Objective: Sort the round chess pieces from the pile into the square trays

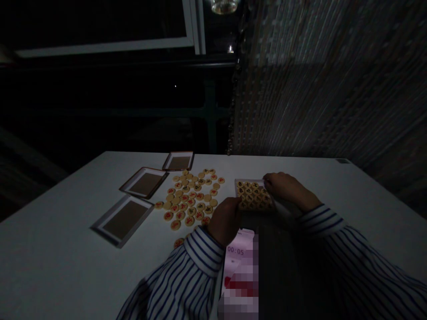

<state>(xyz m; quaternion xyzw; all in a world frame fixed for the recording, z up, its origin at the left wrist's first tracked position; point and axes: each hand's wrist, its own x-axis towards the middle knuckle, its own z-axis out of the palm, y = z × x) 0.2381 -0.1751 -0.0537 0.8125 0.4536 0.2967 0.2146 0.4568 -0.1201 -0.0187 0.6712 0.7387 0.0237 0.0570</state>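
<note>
A shallow box [238, 181] on the white table holds rows of round Chinese chess pieces [248, 191] with dark characters. My left hand [226, 220] grips its near left corner, fingers curled and partly hidden. At the far right corner, my right hand [285, 187] pinches the edge between thumb and fingers. Left of the box lie many loose Chinese chess pieces [189, 201]. Some show red characters, some dark ones, and others look blank. My left forearm passes in front of the nearest loose pieces.
Three shallow trays [180, 161], [144, 183], [122, 220] with brown bases lie along the left of the white table [60, 249]. A lit phone [235, 262] showing 00:05 lies by my left wrist. A bead curtain [287, 98] hangs behind the table's right side.
</note>
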